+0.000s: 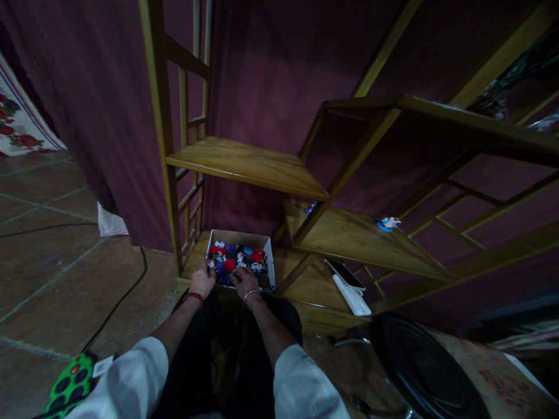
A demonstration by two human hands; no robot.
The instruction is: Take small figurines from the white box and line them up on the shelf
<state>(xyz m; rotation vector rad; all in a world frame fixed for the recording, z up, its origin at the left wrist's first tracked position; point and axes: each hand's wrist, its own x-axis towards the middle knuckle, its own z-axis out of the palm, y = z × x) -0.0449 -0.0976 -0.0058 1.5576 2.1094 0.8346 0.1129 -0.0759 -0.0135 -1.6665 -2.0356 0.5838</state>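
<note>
A shallow white cardboard box stands on the low wooden shelf, filled with small figurines in red, blue, purple and white. My left hand, with a red bead bracelet, is at the box's near left corner. Its fingers are curled beside a white-and-blue figurine, and whether they grip that or the box edge is hard to see. Over the front edge of the box reaches my right hand, wearing a silver bangle. Its fingers are bent together among the figurines, and what lies between them is too dark to make out.
Wooden shelving rises around the box. One figurine stands on the right shelf, another behind a slanted post. A phone and a white object lie right. A black round stool and a green power strip are nearby.
</note>
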